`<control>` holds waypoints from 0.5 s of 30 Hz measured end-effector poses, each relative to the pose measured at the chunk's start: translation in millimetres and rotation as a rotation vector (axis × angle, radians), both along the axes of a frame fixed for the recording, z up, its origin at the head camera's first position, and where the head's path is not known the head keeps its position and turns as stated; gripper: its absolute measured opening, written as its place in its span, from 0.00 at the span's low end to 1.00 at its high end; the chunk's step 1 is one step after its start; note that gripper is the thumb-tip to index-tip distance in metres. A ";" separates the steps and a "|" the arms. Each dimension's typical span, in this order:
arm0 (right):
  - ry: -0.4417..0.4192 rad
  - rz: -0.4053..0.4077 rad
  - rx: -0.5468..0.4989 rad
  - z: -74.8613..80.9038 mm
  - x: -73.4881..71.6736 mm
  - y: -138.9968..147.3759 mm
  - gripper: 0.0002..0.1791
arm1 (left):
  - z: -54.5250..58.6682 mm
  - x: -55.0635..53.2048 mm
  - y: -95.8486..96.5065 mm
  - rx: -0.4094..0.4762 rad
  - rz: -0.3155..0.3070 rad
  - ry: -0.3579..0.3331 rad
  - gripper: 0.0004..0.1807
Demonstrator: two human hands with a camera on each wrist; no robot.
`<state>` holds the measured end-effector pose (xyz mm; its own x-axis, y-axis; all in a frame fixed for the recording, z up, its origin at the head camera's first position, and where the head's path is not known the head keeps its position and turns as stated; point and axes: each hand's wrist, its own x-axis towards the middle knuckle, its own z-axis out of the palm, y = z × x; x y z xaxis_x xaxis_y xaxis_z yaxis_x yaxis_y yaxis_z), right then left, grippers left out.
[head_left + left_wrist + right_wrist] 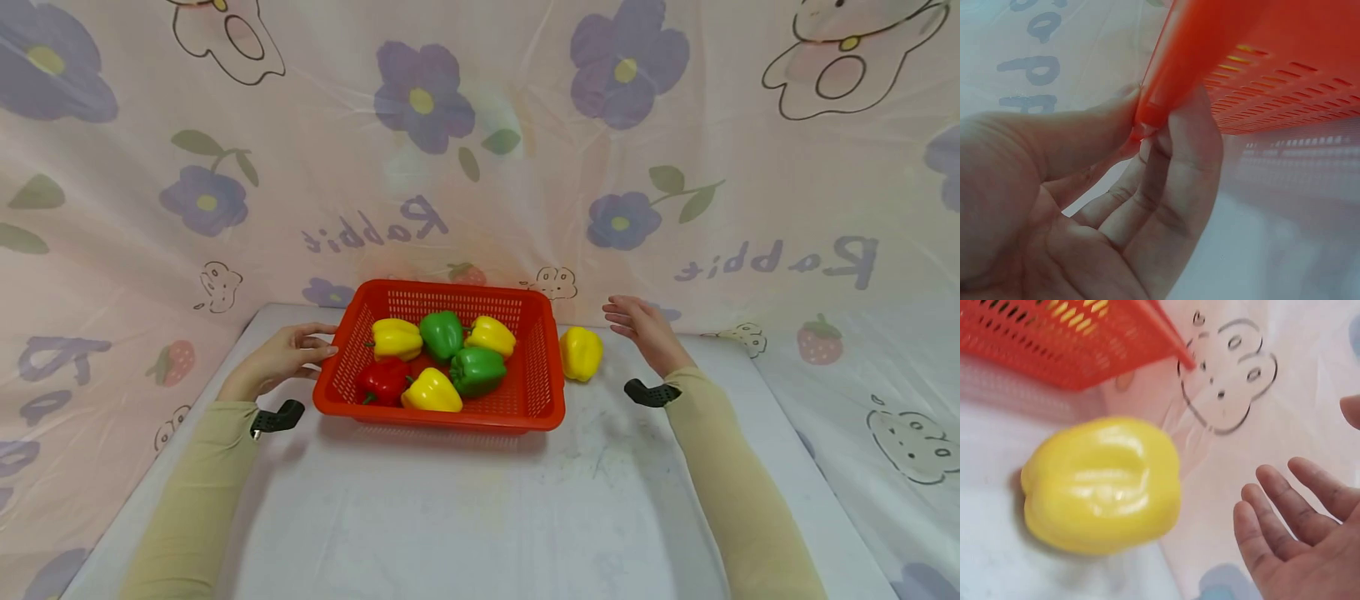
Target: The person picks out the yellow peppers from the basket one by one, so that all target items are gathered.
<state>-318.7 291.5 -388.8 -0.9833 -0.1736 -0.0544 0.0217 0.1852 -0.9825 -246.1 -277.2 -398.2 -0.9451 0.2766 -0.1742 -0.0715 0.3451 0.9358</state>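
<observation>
A red plastic basket point(536, 418) stands on the white table with bell peppers inside: a red pepper point(383, 381), two green ones and three yellow ones. My left hand point(288, 358) grips the basket's left rim; in the left wrist view the thumb point(1097, 128) lies on one side of the rim and curled fingers on the other. Outside the basket, close to its right wall, lies another yellow bell pepper point(1104, 487). My right hand point(648, 333) is raised to the right of that pepper, apart from it, fingers fairly straight and holding nothing.
The white table point(465, 517) reaches toward me in front of the basket. A pink curtain point(510, 192) printed with flowers and rabbits hangs right behind the basket and along the left side. Each wrist wears a black camera mount point(651, 393).
</observation>
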 end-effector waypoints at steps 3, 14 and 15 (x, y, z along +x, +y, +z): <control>0.028 0.006 0.001 6.4 -0.8 -7.0 0.36 | 0.2 0.0 0.5 0.006 -0.001 0.001 0.31; 0.106 0.110 -0.028 31.3 4.6 -38.0 0.33 | 0.8 -0.3 -0.3 0.013 0.000 -0.008 0.32; 0.110 0.117 -0.024 33.0 5.3 -40.9 0.33 | 1.0 -0.4 -0.5 0.016 -0.001 -0.008 0.32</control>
<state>-313.4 250.7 -355.8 -0.9562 -0.2869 0.0584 -0.1070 0.1568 -0.9818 -246.4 -277.7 -397.2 -0.9436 0.2798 -0.1771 -0.0786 0.3305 0.9405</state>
